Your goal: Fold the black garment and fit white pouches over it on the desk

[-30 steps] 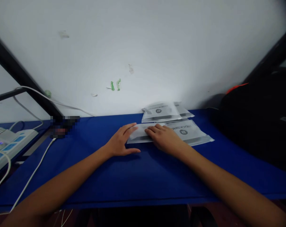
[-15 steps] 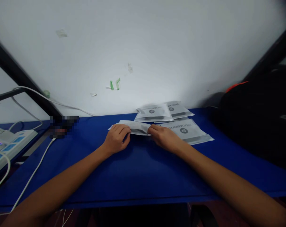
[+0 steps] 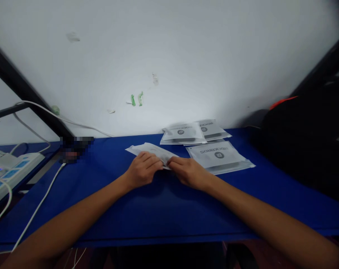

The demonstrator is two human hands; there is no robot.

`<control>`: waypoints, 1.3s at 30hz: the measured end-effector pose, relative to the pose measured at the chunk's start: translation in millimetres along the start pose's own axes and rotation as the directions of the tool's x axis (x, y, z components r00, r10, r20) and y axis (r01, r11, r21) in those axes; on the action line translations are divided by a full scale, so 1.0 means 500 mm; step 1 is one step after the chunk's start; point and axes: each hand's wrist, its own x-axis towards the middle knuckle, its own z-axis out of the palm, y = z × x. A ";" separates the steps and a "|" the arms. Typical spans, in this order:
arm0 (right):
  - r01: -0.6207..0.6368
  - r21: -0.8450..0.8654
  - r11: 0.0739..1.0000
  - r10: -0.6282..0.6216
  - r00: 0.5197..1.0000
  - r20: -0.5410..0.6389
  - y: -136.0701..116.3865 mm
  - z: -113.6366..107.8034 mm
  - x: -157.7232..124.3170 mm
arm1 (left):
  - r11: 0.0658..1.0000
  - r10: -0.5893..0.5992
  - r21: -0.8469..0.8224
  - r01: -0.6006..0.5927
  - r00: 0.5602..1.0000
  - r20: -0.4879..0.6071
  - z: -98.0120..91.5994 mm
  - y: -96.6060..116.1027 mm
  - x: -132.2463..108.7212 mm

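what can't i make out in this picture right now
- Head view: near edge of the held packet, partly covered by the left hand and right hand.
- Head view: left part of the rear right packet, overlapped by the rear left packet.
- Head view: the dark object at left, blurred into pixel blocks.
- Head view: part of the power strip, cut off by the left edge.

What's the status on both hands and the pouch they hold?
Left hand, right hand: both gripping white pouch, near side. Pouch partly hidden behind them. Printed pouch close by, to its right; no obstruction seen.
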 end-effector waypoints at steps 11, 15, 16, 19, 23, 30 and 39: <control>-0.225 0.077 0.971 0.231 0.970 -0.072 0.055 -0.072 -0.010 | 0.925 -0.376 -0.076 0.372 0.925 -0.059 -0.026 -0.160 -0.066; -0.203 0.051 0.978 0.199 0.977 0.074 0.057 -0.067 -0.009 | 0.929 -0.285 -0.232 0.287 0.958 0.043 -0.018 -0.114 -0.055; -0.196 0.039 0.980 0.190 0.975 0.114 0.059 -0.065 -0.009 | 0.941 -0.258 -0.210 0.267 0.964 0.070 -0.017 -0.104 -0.051; -0.203 -0.037 0.978 0.206 0.960 0.188 0.064 -0.064 -0.008 | 0.972 -0.219 -0.064 0.226 0.970 0.101 -0.017 -0.086 -0.042; -0.217 -0.111 0.970 0.223 0.973 0.051 0.046 -0.071 -0.006 | 0.946 -0.320 0.077 0.316 0.946 0.051 -0.019 -0.068 -0.034; 0.072 0.126 0.989 -0.076 0.997 0.026 -0.046 -0.007 0.010 | 0.902 -0.406 0.206 0.379 0.908 0.105 -0.025 -0.011 -0.009; -0.282 -0.101 0.954 0.295 0.943 0.156 -0.028 0.036 0.040 | 0.955 -0.296 0.080 0.286 0.936 0.188 -0.027 0.008 0.006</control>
